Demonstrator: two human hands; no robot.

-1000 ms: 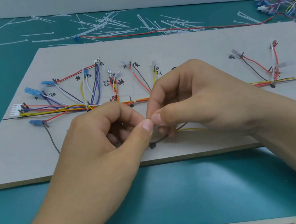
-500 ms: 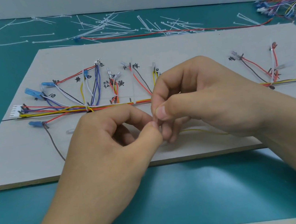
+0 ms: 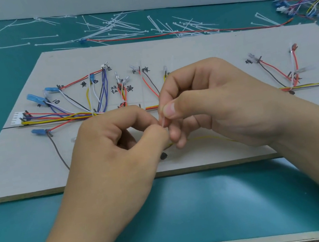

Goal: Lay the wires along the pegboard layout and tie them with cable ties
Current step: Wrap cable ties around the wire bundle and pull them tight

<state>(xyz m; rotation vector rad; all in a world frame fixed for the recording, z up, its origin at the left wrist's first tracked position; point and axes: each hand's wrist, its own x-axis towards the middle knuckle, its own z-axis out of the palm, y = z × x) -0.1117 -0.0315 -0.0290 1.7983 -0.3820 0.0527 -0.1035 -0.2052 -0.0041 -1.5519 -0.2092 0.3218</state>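
On the teal mat (image 3: 187, 203), over the near half of the board (image 3: 185, 50), I have the right hand (image 3: 224, 107) pinching the top of an upright tie (image 3: 163, 122) and the left hand (image 3: 118, 158) pinching its foot, with the yellow wire (image 3: 215, 138) trailing rightward just below.

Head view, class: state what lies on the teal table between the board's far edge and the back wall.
Scattered white cable ties, one long red wire and a coloured wire bundle at far right, per the head view.

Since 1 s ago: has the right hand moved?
Yes. Right hand, pinching the tie, shifted slightly up-frame, away from the black peg toward the wire bundle.
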